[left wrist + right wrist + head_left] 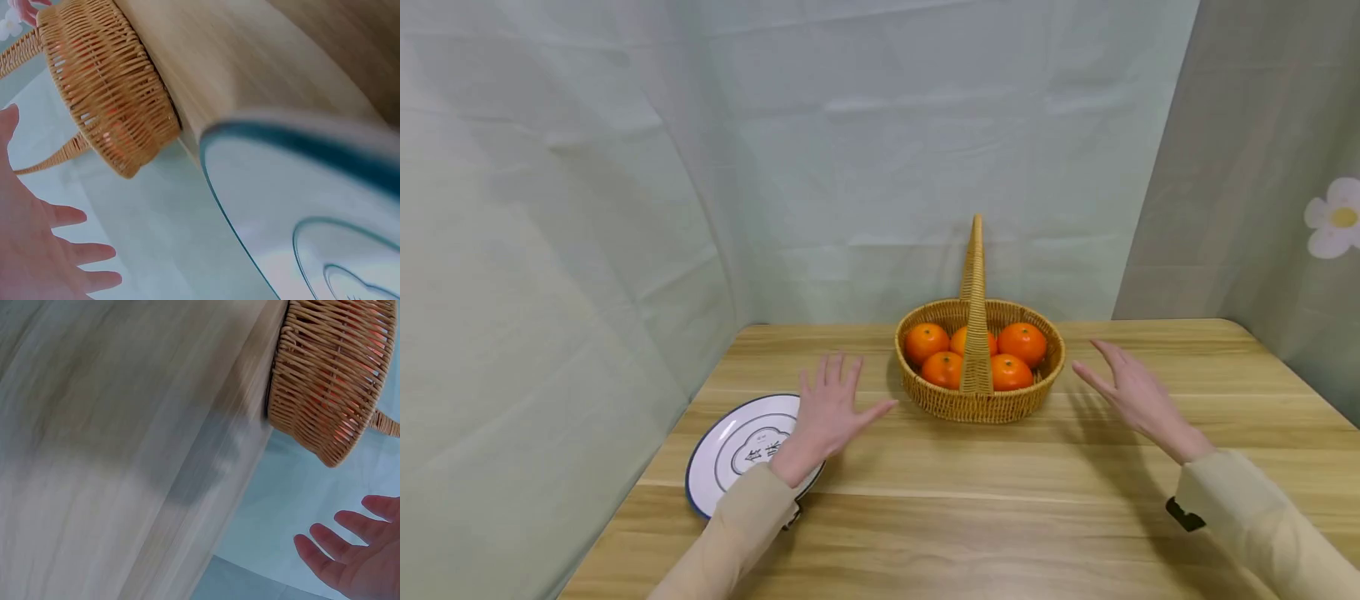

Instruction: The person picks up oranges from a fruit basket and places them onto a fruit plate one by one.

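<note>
Beige sleeves [1262, 508] come in nearest the camera, reaching toward a wicker basket [940, 400] from either side of its front. Each ends in a bare hand that holds nothing. To the left of the basket, the left hand [827, 412] is released, its fingers spread wide and its thumb pointing toward the woven side — near, yet apart from it. To the right of the basket, the right hand [1146, 404] is also released, fingers extended and slightly bent, thumb held away from them, a gap between it and the wicker. Dark bands [1185, 514] show at both cuffs, on the near side of the basket.

The oval basket stands upright toward the far edge of a wood-grained counter [970, 517], its tall arched handle [976, 333] rising over the middle. Five glossy orange fruits [1022, 343] sit inside it, the arch partly covering some of them.

Left of the basket and closer to the viewer lies a white plate [711, 462] with a blue rim and dark characters at its centre; the left hand and forearm hide part of it. Pale, creased cloth [925, 125] hangs behind the basket, and well to its right a greyer panel [1195, 208] carries a white flower [1330, 218] with a yellow centre.
</note>
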Motion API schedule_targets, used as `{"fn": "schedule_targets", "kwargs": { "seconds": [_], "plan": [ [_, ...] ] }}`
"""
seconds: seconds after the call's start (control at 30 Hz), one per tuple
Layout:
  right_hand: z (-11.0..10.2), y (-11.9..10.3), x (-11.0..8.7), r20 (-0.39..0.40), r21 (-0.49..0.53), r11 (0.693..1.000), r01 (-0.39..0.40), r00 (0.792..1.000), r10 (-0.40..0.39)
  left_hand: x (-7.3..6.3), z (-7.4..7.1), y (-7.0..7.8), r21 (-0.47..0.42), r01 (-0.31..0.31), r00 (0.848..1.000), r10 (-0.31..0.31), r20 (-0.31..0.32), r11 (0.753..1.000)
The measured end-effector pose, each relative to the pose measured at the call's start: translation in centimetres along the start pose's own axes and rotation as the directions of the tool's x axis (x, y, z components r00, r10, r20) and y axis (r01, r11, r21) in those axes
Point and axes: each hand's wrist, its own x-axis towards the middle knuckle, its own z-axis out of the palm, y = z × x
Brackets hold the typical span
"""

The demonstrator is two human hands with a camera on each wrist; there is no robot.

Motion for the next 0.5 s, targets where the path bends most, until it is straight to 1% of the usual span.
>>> {"fn": "schedule_targets", "kwargs": {
  "seconds": [0.1, 0.2, 0.3, 0.5],
  "plan": [
    [0.3, -0.2, 0.3, -0.01, 0.029, 1.0, 0.003, 1.0, -0.003, -0.2, -0.2, -0.6, 0.012, 0.009, 1.0, -0.009, -0.012, 1.0],
    [0.6, -0.3, 0.6, -0.013, 0.044, 0.999, 0.007, 1.0, -0.007, -0.3, -0.4, -1.3, 0.044, 0.012, 1.0, -0.012, -0.018, 0.999],
    [0.8, -0.3, 0.8, -0.005, 0.058, 0.998, -0.007, 1.0, 0.007, -0.4, -0.8, -2.0, 0.071, 0.01, 1.0, -0.009, -0.018, 0.997],
    [1.0, -0.3, 1.0, 0.001, 0.072, 0.997, -0.03, 1.0, 0.03, -0.9, -1.7, -3.0, 0.059, 0.014, 0.999, -0.011, -0.044, 0.998]
  ]
}}
